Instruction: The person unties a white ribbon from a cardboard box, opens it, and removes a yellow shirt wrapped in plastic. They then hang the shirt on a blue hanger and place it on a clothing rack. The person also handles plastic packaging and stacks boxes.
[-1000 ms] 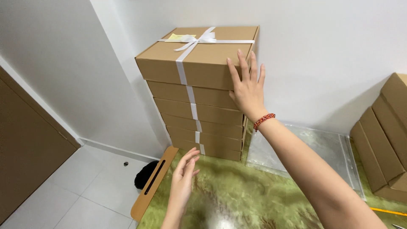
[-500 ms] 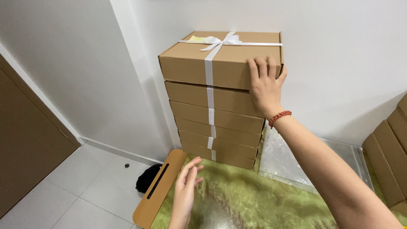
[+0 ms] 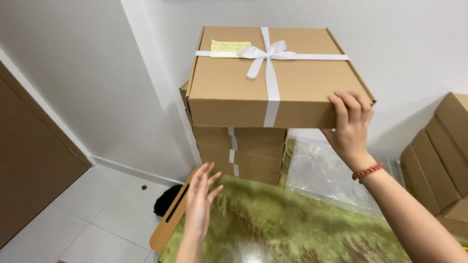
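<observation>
Right hand fingers curled over the near-right corner of the ribboned cardboard box, left hand spread, empty below; box looks stiff, light, best supported under both sides.

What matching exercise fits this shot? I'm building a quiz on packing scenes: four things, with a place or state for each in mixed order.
Things:
1. top box
2. right hand
3. left hand
4. yellow note

Places or states:
A. open, empty, above the green tabletop
B. stuck on the lid beside the white bow
C. gripping the box's front right corner
D. tied with white ribbon, pulled forward off the stack

Pairs: 1-D, 2-C, 3-A, 4-B
</observation>
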